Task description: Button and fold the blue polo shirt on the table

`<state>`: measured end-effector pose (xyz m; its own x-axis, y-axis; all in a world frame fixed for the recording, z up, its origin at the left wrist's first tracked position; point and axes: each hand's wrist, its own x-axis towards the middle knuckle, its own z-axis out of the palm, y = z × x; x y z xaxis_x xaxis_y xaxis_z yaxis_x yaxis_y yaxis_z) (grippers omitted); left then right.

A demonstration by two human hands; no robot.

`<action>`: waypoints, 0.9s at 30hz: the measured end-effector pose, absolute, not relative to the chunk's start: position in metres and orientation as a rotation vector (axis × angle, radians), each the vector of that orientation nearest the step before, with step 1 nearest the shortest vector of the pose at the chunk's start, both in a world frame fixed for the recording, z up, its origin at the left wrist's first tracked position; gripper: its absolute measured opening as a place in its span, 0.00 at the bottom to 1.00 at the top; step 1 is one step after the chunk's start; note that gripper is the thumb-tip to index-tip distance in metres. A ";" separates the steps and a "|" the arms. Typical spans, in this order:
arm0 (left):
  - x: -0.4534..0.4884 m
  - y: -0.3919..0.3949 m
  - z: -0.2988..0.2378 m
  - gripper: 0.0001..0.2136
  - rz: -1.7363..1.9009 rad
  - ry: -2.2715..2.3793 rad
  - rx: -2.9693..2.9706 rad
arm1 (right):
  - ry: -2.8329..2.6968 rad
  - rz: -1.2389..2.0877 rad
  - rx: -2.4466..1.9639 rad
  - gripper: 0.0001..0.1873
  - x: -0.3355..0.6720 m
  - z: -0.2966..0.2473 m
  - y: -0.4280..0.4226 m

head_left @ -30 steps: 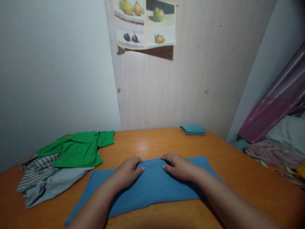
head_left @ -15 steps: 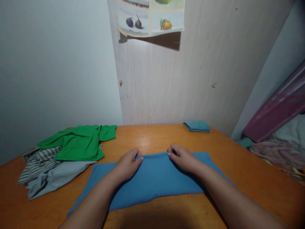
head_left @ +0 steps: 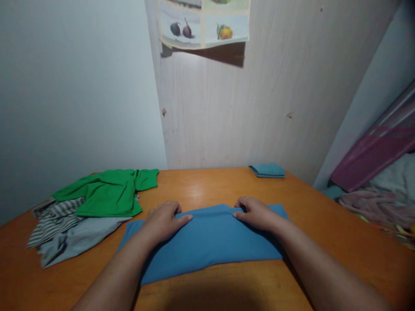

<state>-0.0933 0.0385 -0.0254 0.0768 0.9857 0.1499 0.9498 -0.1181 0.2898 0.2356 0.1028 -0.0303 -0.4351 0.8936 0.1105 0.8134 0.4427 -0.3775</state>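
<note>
A blue folded garment (head_left: 207,242) lies as a wide strip across the table before me; its exact kind does not show. My left hand (head_left: 165,221) rests on its far edge left of the middle, thumb stretched over the fabric and apart from the fingers. On the right part of the same edge is my right hand (head_left: 256,214), its thumb on top and a gap between thumb and forefinger. Between the hands the far edge rises in a slight ridge. My forearms cover parts of both ends, and some fingertips are hidden.
Left on the wooden table (head_left: 194,183) lies a green T-shirt (head_left: 106,192) over a striped garment (head_left: 58,220) and a grey one (head_left: 84,239). A small folded teal cloth (head_left: 267,170) sits at the back right. Behind stands a wall with a fruit poster (head_left: 204,26).
Both hands have loosened from a pinch on the blue garment's far edge, thumbs now apart from the fingers. They have moved slightly outward, the left one leftward, the right one rightward.
</note>
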 end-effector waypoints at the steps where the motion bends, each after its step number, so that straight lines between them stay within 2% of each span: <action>1: -0.097 0.038 -0.024 0.25 0.425 2.026 2.203 | -2.425 0.385 -1.482 0.13 0.239 -0.029 0.103; 4: -0.104 0.037 -0.021 0.26 0.334 2.020 2.165 | -2.441 0.432 -1.524 0.11 0.246 -0.026 0.105; 11: -0.101 0.040 -0.023 0.22 0.365 1.882 2.127 | -2.441 0.544 -1.474 0.04 0.241 -0.031 0.107; 16: -0.106 0.042 -0.015 0.24 0.357 1.851 2.082 | -2.426 0.524 -1.477 0.05 0.244 -0.024 0.106; 20: -0.127 0.042 -0.005 0.26 0.204 1.836 2.006 | -2.490 0.638 -1.506 0.10 0.260 -0.014 0.108; 27: -0.149 0.035 -0.004 0.23 0.259 1.591 1.828 | -2.638 0.698 -1.582 0.13 0.281 0.007 0.106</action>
<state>-0.1494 0.0348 -0.0036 0.2292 0.9316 -0.2821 0.7937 -0.0111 0.6082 0.2806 0.1060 0.0068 -0.4967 0.8361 -0.2327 0.8419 0.3990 -0.3634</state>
